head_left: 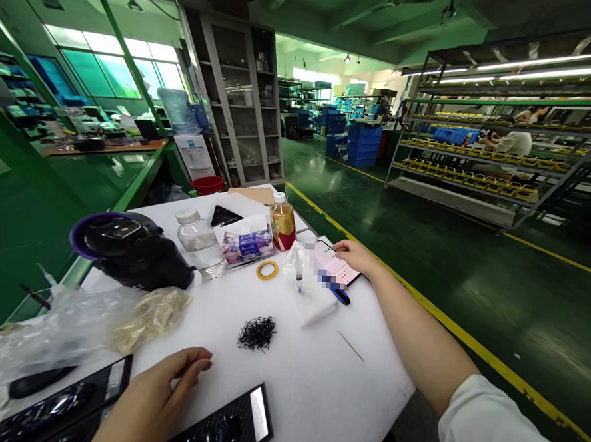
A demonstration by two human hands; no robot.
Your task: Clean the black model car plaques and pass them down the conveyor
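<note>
My left hand (157, 392) hovers low over the white table (310, 388), fingers pressed together in a pinch; anything between them is too small to make out. It sits between two black trays (222, 430), close to a small heap of tiny black parts (257, 332). My right hand (356, 255) reaches far across the table and rests its fingers on a phone (335, 267) with a lit pink screen. A blue pen (340, 294) lies just below the phone.
On the table stand a clear plastic bottle (200, 242), an amber drink bottle (282, 221), a tissue pack (247, 243), a yellow tape ring (267, 270), a white block with a syringe (306, 292), a black bag (133, 248) and crumpled plastic bags (68, 330). Shelving racks (505, 140) stand across the green aisle.
</note>
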